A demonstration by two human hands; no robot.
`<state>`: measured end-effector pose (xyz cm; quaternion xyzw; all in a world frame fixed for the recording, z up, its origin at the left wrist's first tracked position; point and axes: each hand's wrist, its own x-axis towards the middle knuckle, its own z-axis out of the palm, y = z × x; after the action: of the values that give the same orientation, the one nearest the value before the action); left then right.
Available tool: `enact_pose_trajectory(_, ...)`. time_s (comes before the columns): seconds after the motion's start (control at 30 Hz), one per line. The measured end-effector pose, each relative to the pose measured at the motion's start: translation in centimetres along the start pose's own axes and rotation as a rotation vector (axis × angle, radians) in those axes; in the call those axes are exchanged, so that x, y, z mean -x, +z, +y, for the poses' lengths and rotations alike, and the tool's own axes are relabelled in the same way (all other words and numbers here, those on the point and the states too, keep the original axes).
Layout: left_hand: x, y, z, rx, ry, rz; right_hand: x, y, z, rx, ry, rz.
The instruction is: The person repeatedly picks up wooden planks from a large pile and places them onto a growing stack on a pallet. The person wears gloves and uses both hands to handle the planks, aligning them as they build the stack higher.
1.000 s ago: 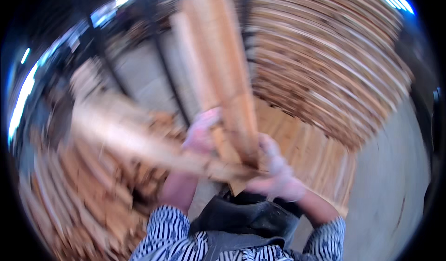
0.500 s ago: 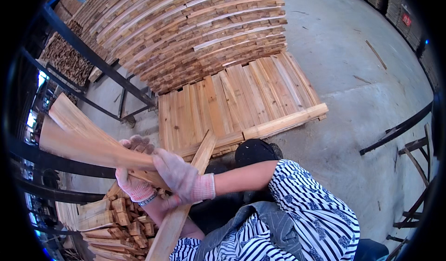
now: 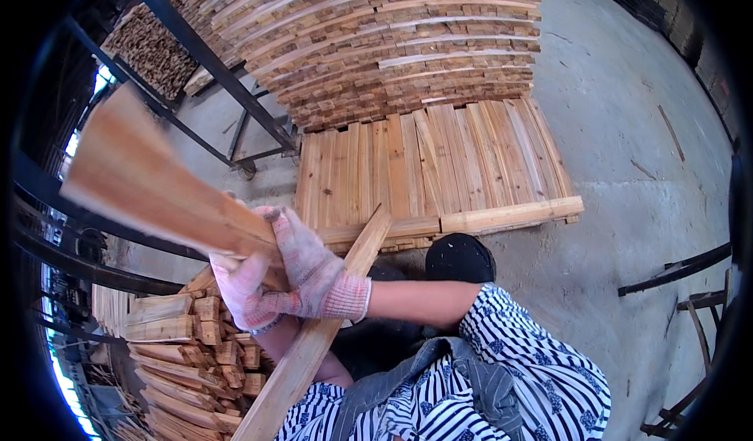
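My left hand (image 3: 241,290) and my right hand (image 3: 307,270), both in pale knit gloves, are closed close together around the near end of a wooden board (image 3: 165,186). The board rises to the far left, its far end smeared by motion; whether it is one board or several pressed together I cannot tell. Beneath my wrists another wooden plank (image 3: 314,343) slants from the lower edge toward the low layer of boards (image 3: 423,162) in front of me.
Beyond the board layer stands a tall stack of lumber (image 3: 423,49). At lower left lies a pile of short wood pieces (image 3: 192,362). Dark metal rails (image 3: 204,52) run along the left. Grey concrete floor (image 3: 604,127) lies to the right, with wood scraps and a dark metal stand (image 3: 678,268).
The held board has swung, and its far end is now more upright and nearer. My left hand has closed in beside the right. The whole view has shifted, with the stacks farther right.
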<state>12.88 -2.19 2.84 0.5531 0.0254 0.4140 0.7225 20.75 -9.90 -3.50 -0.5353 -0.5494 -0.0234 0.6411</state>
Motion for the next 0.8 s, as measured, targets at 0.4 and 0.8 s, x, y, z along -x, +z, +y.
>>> enact_pose_trajectory(0.4,0.6,1.1,-1.1,-0.149,0.098,0.159,6.0,-6.9,1.3,-0.007,-0.140,-0.566)
enact_pose_trajectory(0.8,-7.6,0.3,-2.3,-0.452,0.010,0.013,1.0,-13.2,5.0,0.260,-0.215,-0.089)
